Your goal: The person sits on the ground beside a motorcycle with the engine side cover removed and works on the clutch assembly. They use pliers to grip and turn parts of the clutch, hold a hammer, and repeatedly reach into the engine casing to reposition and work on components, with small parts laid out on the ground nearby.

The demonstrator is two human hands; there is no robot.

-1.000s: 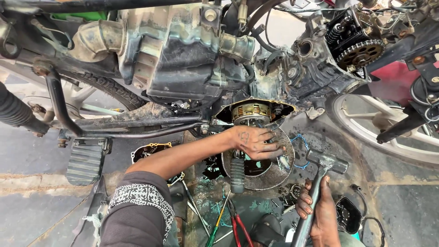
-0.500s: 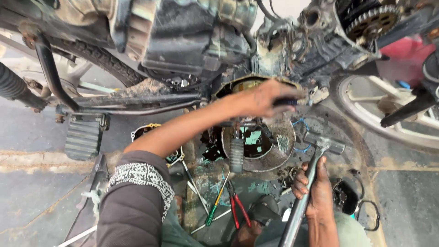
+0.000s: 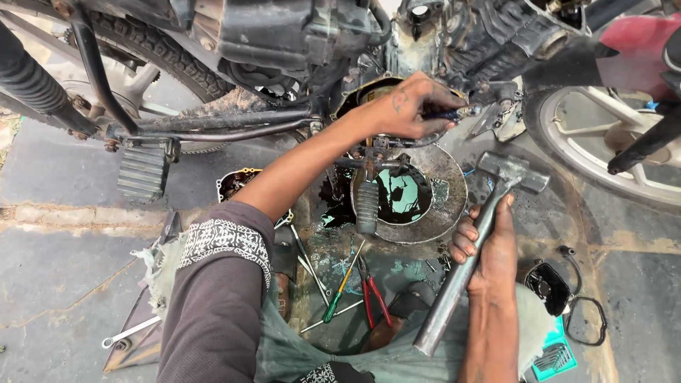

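Note:
My left hand [image 3: 408, 106] is stretched out to the open side of a motorcycle engine [image 3: 312, 35] and is closed on a dark-handled tool [image 3: 447, 113] held against the casing opening. Lower right, my right hand [image 3: 489, 245] grips the metal handle of a hammer [image 3: 511, 170], whose head points up and away, beside a round metal pan [image 3: 447, 206] of dark oil. The pan sits on the ground under the engine. A kick lever [image 3: 367, 206] hangs over the pan.
A footpeg [image 3: 142, 174] and frame bar [image 3: 213, 124] cross at left, with a tyre behind. A wheel [image 3: 610, 156] stands at right. On the ground lie red pliers [image 3: 372, 291], a green screwdriver [image 3: 337, 298], a spanner [image 3: 131, 332] and an engine cover [image 3: 237, 184].
My left hand rose from the oil pan to the engine casing and now holds a tool there. The right hand has kept the hammer, lifting it slightly. The view moved closer.

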